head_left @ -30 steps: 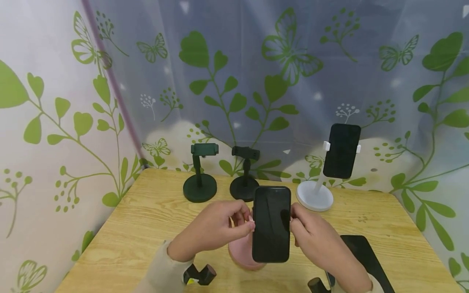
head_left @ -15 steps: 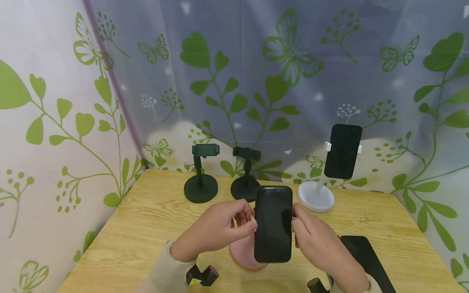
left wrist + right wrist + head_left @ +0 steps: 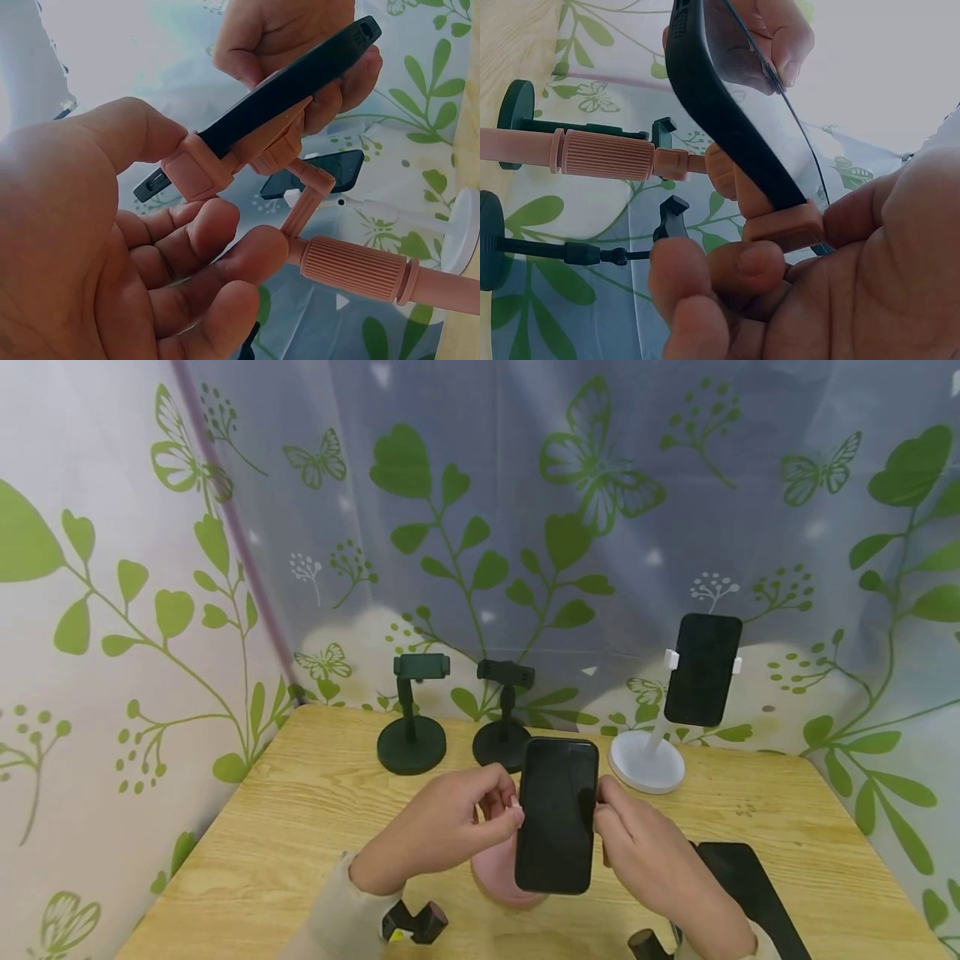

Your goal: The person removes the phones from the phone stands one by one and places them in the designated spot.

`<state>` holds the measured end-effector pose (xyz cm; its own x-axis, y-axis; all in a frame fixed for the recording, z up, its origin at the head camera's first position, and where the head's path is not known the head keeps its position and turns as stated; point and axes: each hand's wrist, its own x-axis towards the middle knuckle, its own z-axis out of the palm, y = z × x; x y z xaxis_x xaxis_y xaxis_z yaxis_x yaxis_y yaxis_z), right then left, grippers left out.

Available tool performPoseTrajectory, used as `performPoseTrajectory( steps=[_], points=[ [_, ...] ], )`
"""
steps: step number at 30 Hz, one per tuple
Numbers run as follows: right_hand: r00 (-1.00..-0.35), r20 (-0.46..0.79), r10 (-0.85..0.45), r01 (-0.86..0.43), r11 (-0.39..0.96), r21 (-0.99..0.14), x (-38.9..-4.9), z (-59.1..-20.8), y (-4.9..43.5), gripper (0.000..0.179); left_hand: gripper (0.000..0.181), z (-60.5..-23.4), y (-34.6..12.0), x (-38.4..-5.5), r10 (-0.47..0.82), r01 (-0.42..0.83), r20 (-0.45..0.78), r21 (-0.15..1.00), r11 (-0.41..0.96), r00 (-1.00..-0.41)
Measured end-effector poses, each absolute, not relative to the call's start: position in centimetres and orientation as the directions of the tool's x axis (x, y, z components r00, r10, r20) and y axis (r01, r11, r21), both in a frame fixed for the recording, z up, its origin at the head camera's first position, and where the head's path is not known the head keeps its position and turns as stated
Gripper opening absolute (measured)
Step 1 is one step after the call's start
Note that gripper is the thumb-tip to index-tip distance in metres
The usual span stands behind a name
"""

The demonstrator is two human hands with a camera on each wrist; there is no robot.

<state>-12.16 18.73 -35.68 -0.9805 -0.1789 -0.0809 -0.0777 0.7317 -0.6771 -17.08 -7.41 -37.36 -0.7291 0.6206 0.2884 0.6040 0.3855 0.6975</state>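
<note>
A black smartphone (image 3: 557, 814) sits upright in the clamp of a pink phone stand (image 3: 501, 878), screen toward the head camera. My left hand (image 3: 446, 827) pinches the pink clamp end (image 3: 196, 174) on the phone's left side between thumb and index finger; its other fingers curl loosely below. On the opposite side my right hand (image 3: 637, 839) holds the other clamp end (image 3: 784, 227) between thumb and fingers. The stand's ribbed collar (image 3: 352, 268) and jointed arm show behind the phone in the wrist views. From the head, the phone hides most of the stand's neck.
Behind stand a dark green phone stand (image 3: 411, 747) and a black one (image 3: 500, 747). A white stand (image 3: 647, 763) at the back right bears another phone (image 3: 703, 668). A dark flat device (image 3: 750, 887) lies beside my right forearm. A patterned curtain (image 3: 480, 527) backs the wooden table (image 3: 300, 810).
The phone has shifted slightly, its lower edge now a little higher and farther left. Both hands keep their hold on the clamp ends.
</note>
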Motion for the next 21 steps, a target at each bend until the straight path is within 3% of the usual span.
performPoseTrajectory(
  steps=[21],
  points=[
    [-0.984,-0.027,-0.178,-0.115,0.735,-0.668,-12.31,-35.84,18.62,0.026,0.007,-37.42,-7.45,-17.27,0.619,0.614,0.299,0.688,0.388,-0.726]
  ],
)
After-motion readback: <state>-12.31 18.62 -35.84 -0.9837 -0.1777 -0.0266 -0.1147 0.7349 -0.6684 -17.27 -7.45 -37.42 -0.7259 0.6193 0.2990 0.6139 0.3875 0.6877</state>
